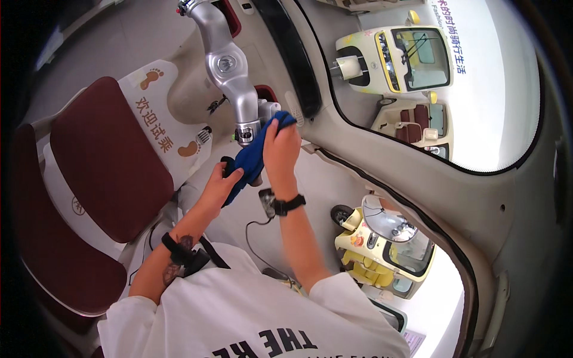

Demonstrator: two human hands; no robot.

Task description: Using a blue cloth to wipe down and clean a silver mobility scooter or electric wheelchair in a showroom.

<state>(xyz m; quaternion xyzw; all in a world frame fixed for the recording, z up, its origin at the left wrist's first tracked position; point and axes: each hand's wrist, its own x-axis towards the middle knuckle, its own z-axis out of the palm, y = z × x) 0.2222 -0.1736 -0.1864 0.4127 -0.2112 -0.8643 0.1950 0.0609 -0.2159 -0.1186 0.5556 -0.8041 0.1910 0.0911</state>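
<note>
A blue cloth (252, 155) is stretched between my two hands, across the lower end of the silver handlebar (242, 89). My left hand (216, 190) is closed on its lower left end, thumb on top. The upper right end is pinched in my right hand (283, 149), beside the handlebar's grip end. Black switchgear (245, 135) shows on the bar just above the cloth. The cloth hides the grip, so whether it wraps fully round it cannot be seen. Both wrists wear black straps, and a small device hangs by the right wrist strap (289, 204).
A maroon seat (110, 158) stands at the left, next to a white floor mat (161, 110) with footprint prints and a pedal (204, 135). The windscreen frame (382, 143) curves along the right. Outside, small yellow-and-cream vehicles (412, 59) and a round mirror (389, 218) show. A cable (250, 238) hangs near my right forearm.
</note>
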